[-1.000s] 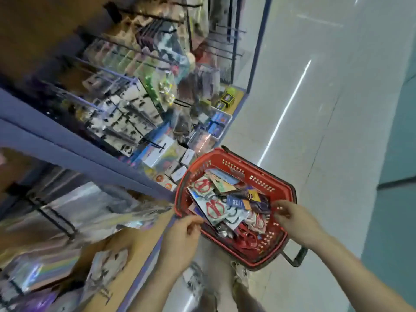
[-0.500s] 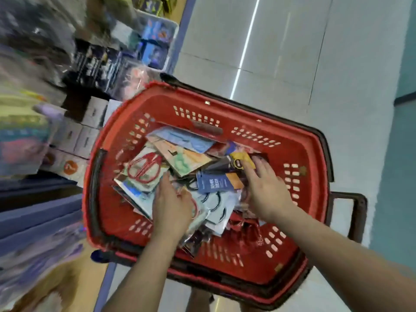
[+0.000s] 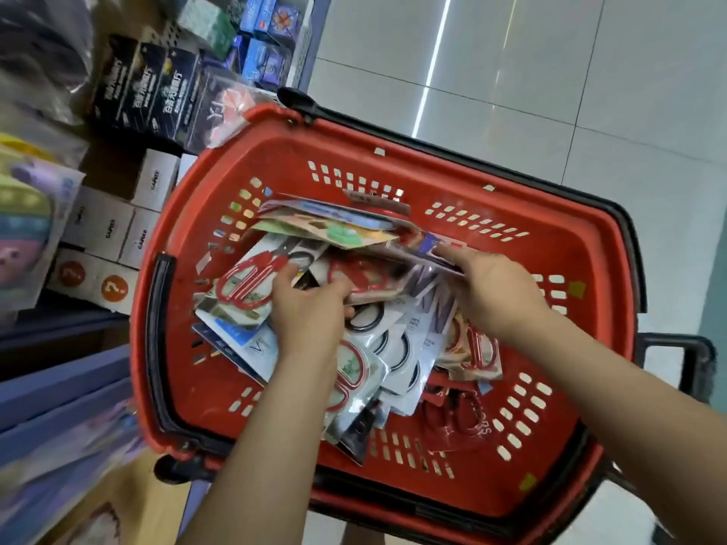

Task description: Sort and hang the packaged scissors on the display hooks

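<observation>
Both bare forearms reach down into the red basket (image 3: 393,133). The left hand (image 3: 310,312) digs curled fingers into the heaped packaged scissors (image 3: 244,285); whether it grips one cannot be told. The right hand (image 3: 495,297) lies nearly straight-fingered across the upper packs. Overlapping packs hide those beneath. White boxes (image 3: 110,226) and dark boxes (image 3: 149,84) crowd the shelf to the left, with tiled floor (image 3: 590,72) beyond.

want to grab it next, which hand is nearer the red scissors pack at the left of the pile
Left. The left hand lies beside the red scissors pack, thumb at its edge. The right hand is across the pile, toward the basket's other side.
</observation>
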Tool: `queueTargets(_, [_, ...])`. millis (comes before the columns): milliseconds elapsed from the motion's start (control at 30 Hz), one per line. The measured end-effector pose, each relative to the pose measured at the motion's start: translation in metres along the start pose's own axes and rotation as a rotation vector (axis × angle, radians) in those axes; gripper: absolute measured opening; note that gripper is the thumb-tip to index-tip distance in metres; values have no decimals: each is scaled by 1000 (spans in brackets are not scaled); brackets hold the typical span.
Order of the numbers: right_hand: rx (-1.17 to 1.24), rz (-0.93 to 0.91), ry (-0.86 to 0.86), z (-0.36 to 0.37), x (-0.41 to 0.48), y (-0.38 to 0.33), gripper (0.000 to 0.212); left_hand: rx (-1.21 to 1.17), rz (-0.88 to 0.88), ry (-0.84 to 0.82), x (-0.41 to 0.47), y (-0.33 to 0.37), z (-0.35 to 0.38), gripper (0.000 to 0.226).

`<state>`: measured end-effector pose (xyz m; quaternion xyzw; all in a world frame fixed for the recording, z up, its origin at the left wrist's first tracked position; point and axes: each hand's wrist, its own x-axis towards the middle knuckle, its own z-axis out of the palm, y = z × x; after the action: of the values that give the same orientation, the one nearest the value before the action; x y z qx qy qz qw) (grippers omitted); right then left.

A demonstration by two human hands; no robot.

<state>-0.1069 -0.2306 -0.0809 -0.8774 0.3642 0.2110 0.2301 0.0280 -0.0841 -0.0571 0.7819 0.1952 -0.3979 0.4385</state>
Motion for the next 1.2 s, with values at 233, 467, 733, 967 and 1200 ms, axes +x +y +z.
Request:
queueTargets(233, [296, 15, -17, -22, -68, -1, 39, 102, 58, -107, -76, -6, -70, 38])
queueTargets(467, [1056, 322, -105, -34, -98, -31, 27, 65, 204, -168, -120, -9, -76, 69])
queueTargets(733, [1390, 541, -225, -16, -99, -82, 26, 557, 365, -451, -131, -20, -38, 76])
queueTargets(967, [1767, 381, -478, -2, -104, -81, 54, 365, 187, -294, -100, -30, -41, 55])
queueTargets(1200, [1517, 304, -502, -10, -78, -63, 36, -185, -265, -464, -94, -47, -57, 42])
